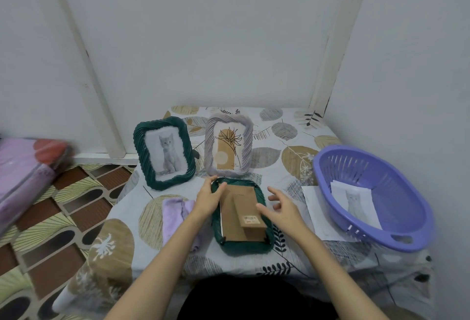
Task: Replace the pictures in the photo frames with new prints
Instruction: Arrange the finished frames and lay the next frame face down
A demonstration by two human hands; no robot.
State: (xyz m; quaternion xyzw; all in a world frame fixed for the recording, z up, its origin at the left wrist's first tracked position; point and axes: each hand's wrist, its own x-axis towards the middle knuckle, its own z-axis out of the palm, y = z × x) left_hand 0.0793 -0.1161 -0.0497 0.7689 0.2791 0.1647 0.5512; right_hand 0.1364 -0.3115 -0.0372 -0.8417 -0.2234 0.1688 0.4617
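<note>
Your left hand (207, 201) steadies the face-down dark green ridged frame (241, 218); your right hand (282, 208) hovers open, empty. Forcing the brown cardboard backing (237, 214) risks bending its tabs.

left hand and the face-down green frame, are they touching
Touching. The head view shows the left hand resting on the upper left rim of the face-down green frame, fingers overlapping its edge with no gap visible.

cat frame (164, 152) left of plant frame (229, 144) | face-down frame (241, 215) before both | basket (371, 197) right
</note>
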